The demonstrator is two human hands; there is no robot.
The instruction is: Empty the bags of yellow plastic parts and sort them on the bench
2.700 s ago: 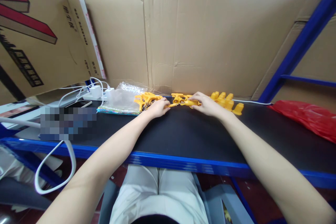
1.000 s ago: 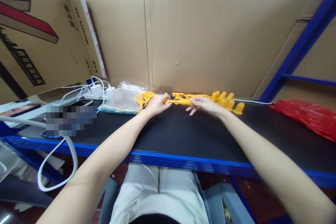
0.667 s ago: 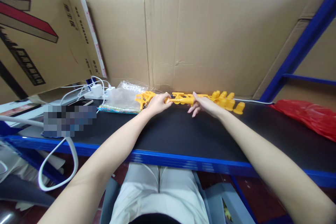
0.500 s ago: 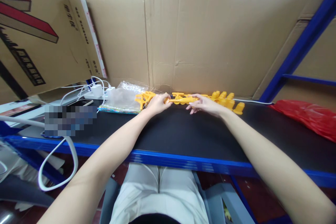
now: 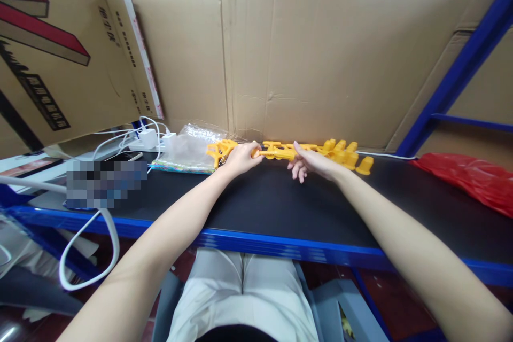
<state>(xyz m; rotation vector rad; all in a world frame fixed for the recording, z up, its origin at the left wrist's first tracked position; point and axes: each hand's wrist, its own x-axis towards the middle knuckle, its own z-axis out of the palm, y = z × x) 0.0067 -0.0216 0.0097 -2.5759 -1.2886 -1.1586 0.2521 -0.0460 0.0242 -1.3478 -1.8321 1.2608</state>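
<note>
So both hands are way out at the back of the black worktop (image 5: pixel 280 208), right against the cardboard wall (image 5: pixel 312 59). The left hand (image 5: pixel 239 158) has its fingers pinched shut on one end of a long yellow plastic piece (image 5: pixel 276 154) that lies along the back edge. The right hand (image 5: pixel 315 162) touches the other end with its fingers spread loose, not really gripping. More yellow parts (image 5: pixel 347 155) sit just beside the right hand, another yellow bunch (image 5: pixel 218 149) next to the left, partly on a clear plastic bag (image 5: pixel 188 152). A red bag (image 5: pixel 468 179) lies far right.
</note>
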